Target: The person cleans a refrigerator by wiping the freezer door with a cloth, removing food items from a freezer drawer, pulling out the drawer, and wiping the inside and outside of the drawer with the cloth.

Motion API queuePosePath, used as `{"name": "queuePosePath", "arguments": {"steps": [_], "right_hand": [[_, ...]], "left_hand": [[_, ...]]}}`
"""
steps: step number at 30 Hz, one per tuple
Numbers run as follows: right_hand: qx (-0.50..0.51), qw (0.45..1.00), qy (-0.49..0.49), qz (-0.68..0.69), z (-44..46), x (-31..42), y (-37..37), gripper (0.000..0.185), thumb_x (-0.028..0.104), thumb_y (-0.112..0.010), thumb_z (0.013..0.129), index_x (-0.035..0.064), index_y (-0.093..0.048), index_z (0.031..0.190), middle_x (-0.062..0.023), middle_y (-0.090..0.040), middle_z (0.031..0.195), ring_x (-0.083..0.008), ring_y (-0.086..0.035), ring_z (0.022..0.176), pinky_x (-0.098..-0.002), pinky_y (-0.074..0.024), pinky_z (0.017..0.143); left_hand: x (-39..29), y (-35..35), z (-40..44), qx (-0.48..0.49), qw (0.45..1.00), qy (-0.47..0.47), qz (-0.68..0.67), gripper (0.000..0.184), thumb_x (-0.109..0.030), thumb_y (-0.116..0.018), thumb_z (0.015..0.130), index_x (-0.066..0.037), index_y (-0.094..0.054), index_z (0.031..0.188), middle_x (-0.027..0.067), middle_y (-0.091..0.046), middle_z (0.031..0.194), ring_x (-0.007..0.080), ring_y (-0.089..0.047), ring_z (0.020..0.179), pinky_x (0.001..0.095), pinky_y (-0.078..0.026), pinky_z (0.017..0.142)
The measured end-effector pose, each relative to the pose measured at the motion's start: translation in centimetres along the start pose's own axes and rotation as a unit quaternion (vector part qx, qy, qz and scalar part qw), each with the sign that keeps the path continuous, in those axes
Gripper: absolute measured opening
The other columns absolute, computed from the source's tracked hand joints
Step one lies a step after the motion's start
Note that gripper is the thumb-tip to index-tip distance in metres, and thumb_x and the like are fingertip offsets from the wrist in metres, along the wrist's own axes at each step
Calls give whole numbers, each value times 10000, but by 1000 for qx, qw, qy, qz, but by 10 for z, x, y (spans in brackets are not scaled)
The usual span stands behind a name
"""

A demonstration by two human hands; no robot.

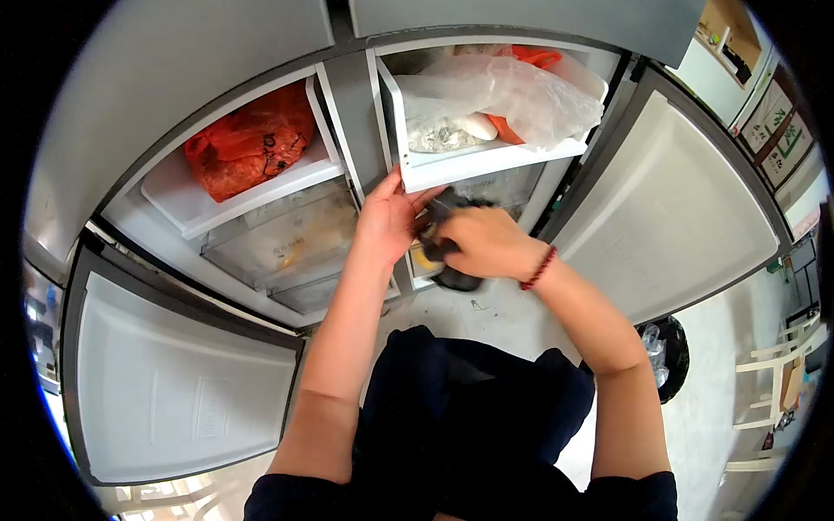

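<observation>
My left hand (pixel 388 217) is at the lower left front corner of the pulled-out white freezer drawer (pixel 486 165). Its fingers are stretched out, touching the drawer's edge and reaching below it. My right hand (pixel 491 243) is wrapped around a black drill-like power tool (pixel 458 278), just below that drawer and beside my left fingers. Motion blurs the tool, and my fingers cover part of it, so its tip is unclear. A translucent plastic bag (pixel 521 95) and an orange-red bag (pixel 508 130) lie in the drawer.
An orange bag (pixel 252 143) fills the left white drawer (pixel 261 195). Clear drawers (pixel 282 234) sit below. Both freezer doors, left (pixel 187 373) and right (pixel 669 208), stand swung out beside me. A black-lined bin (pixel 673 360) and white chairs (pixel 777 365) are to the right.
</observation>
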State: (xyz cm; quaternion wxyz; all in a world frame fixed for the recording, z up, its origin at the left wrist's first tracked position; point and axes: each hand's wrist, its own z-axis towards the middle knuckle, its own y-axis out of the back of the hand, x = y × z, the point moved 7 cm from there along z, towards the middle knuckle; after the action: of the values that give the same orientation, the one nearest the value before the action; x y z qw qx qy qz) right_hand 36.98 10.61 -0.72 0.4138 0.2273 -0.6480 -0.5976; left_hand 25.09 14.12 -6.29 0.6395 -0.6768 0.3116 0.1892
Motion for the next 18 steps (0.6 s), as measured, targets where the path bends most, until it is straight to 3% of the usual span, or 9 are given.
{"name": "queuePosePath", "arguments": {"steps": [1,3,5,6,9,11,13,17,18], "right_hand": [[2,999,-28,20,-13,-7,2,275,157,-643,734,82,-666,997,-148,-644,927,-346,-625,872,-451,-508,760],[-180,974,16,133,-25,-22,24,240,128,-665,774,42,-643,998,-127,-654,905,-264,-639,853,-384,-506,737],[-329,893,-103,290,-30,-26,57,202,93,-661,836,5,-610,1010,-92,-642,908,-154,-607,862,-307,-488,745],[-406,870,-85,266,-26,-18,72,181,80,-630,890,-11,-593,1042,-72,-625,963,-92,-563,887,-265,-475,772],[-520,839,85,138,4,33,98,291,52,-706,772,7,-587,1034,-171,-573,1063,-362,-579,978,-385,-480,837],[-472,872,108,71,23,36,80,335,30,-719,721,36,-587,1029,-159,-559,1051,-379,-561,979,-422,-481,834],[-436,893,87,64,25,34,62,335,1,-690,721,46,-599,1041,-135,-575,965,-367,-590,876,-409,-500,751],[-268,960,-21,78,21,34,62,249,119,-645,776,63,-627,1018,-135,-620,953,-379,-615,821,-440,-502,715],[-232,970,-19,66,20,34,62,240,138,-638,780,63,-635,1008,-139,-631,956,-379,-619,831,-445,-501,720]], "left_hand": [[-1,-1,-3,-22,1000,2,11,389,-455,-457,979,-189,-550,1246,61,-619,1255,227,-551,1182,436,-337,993],[2,-2,0,7,1000,-1,-8,386,-437,-481,975,-191,-532,1269,61,-626,1234,228,-531,1214,474,-318,1022],[7,-2,3,6,999,-7,-47,384,-425,-496,973,-179,-537,1265,60,-623,1223,223,-521,1225,463,-342,1025],[8,0,4,3,998,-10,-63,383,-418,-504,971,-173,-540,1263,59,-622,1217,220,-516,1231,458,-353,1026],[-7,-32,-12,113,981,-132,-86,399,-421,-536,959,-140,-552,1242,59,-583,1243,207,-538,1176,360,-469,958],[-5,-24,-18,-48,992,-54,-101,331,-351,-456,1004,-138,-552,1238,49,-591,1234,202,-557,1139,364,-471,970],[-4,-13,3,111,982,-75,-131,345,-390,-444,996,-131,-566,1189,39,-612,1192,190,-577,1115,367,-472,967],[7,2,2,90,983,-85,-138,266,-303,-448,1001,-107,-588,1114,68,-623,1137,205,-597,1057,354,-495,917],[6,-4,1,173,965,-66,-187,256,-271,-465,997,-101,-592,1140,67,-625,1149,206,-602,1041,361,-500,913]]}}
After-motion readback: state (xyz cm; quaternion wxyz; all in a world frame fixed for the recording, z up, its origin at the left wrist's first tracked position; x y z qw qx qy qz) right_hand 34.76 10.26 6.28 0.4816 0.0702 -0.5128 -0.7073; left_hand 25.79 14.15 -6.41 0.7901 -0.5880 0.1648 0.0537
